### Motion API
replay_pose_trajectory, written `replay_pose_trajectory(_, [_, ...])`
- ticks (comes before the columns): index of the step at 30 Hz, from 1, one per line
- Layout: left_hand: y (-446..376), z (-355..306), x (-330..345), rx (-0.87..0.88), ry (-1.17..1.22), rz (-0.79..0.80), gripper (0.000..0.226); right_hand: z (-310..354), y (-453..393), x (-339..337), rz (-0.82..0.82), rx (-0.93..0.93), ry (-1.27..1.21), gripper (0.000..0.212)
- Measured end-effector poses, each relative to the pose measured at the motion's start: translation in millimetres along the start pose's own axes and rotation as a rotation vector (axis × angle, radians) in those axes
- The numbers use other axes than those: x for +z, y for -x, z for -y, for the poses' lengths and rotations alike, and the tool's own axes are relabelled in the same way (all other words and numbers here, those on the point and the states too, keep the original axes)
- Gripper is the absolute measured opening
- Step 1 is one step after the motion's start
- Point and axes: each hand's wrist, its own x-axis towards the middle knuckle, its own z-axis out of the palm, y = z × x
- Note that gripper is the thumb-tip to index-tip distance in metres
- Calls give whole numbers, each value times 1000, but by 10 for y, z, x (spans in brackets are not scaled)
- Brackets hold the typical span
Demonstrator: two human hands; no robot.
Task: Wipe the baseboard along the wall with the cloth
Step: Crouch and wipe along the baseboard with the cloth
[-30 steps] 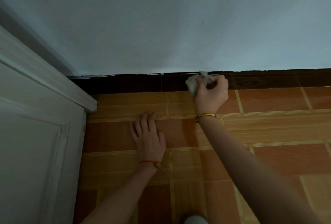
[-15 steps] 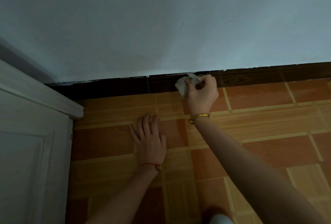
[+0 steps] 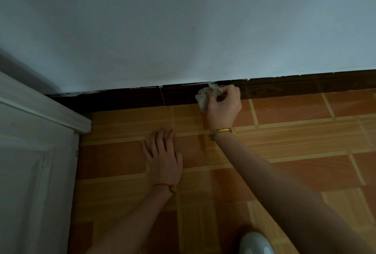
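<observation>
The right hand (image 3: pixel 223 104) is curled closed at arm's reach, while the left hand (image 3: pixel 163 157) lies flat, fingers spread.

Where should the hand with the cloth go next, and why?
Probably slide left along the baseboard. The right hand presses the bunched cloth against it just right of a seam, with dark board stretching left to the door frame.

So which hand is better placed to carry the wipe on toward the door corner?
The right hand: it already holds the cloth bunched against the dark baseboard. The left hand lies flat on the floor tiles, holding nothing, apparently as a brace.
</observation>
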Motion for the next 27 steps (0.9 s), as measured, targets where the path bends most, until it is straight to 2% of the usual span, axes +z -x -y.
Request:
replay_pose_trajectory(2, [-4, 10, 1, 0, 3, -15, 56, -36, -28, -3, -13, 22, -17, 26])
replay_pose_trajectory(6, [1, 9, -1, 0, -2, -27, 55, -253, -347, -308, -246, 165, -38, 21])
replay_pose_trajectory(8, [-2, 7, -2, 1, -9, -27, 54, -323, -507, -494, -293, 255, -47, 23])
replay_pose_trajectory(10, [-4, 3, -5, 1, -17, -23, 54, -326, -558, -561, -274, 244, -54, 26])
replay_pose_trajectory(13, [1, -10, -7, -2, -26, -41, 53, -188, -389, -418, -225, 96, -76, 25])
replay_pose_trajectory(16, [-1, -1, 3, 8, -29, -53, 54, -7, -129, -157, -90, -90, -82, 22])
replay_pose_trajectory(18, [-2, 11, 7, 20, -43, -58, 55, 89, -38, -55, -13, -130, -104, 22])
replay_pose_trajectory(21, [-1, 16, -5, 27, -22, -69, 54, 22, -98, -98, -29, -119, -110, 22])
replay_pose_trajectory(25, [-4, 13, -10, 14, -11, -55, 53, -412, -369, -365, -179, 74, -17, 23])
replay_pose_trajectory(27, [-1, 10, -12, 11, -16, -45, 54, -559, -429, -431, -178, 105, 4, 25])
